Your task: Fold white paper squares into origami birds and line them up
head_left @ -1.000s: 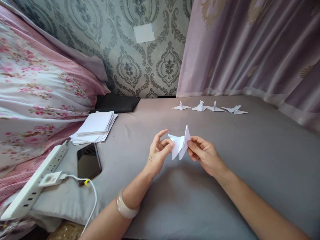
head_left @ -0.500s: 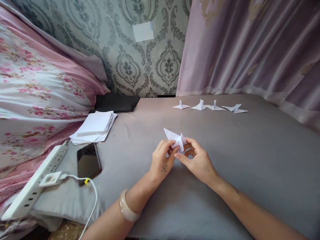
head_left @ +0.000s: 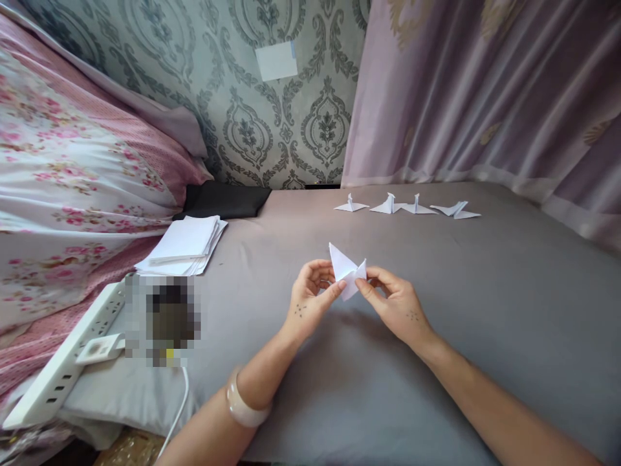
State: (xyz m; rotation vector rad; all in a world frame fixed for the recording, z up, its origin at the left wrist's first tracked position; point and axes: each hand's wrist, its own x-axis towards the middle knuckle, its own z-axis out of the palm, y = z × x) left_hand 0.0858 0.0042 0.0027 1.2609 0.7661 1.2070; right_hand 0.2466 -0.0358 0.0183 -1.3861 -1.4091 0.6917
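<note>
Folded paper [head_left: 345,273] tips its tall point more upright as hands spread

Left hand [head_left: 310,296] and right hand [head_left: 398,303] each pinch one side, thumbs in front, holding it above the gray cloth [head_left: 466,285]. Four folded shapes [head_left: 390,205] stand beyond, toward the curtain [head_left: 427,97]; a paper stack [head_left: 184,238] lies off left.

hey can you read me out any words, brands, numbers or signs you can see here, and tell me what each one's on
No text can be read.
White charger: a faint mark, too blurred to read.
Wall sheet: no legible writing.
Folded paper: no visible writing.
Left hand and right hand: dark dots, not letters.
</note>
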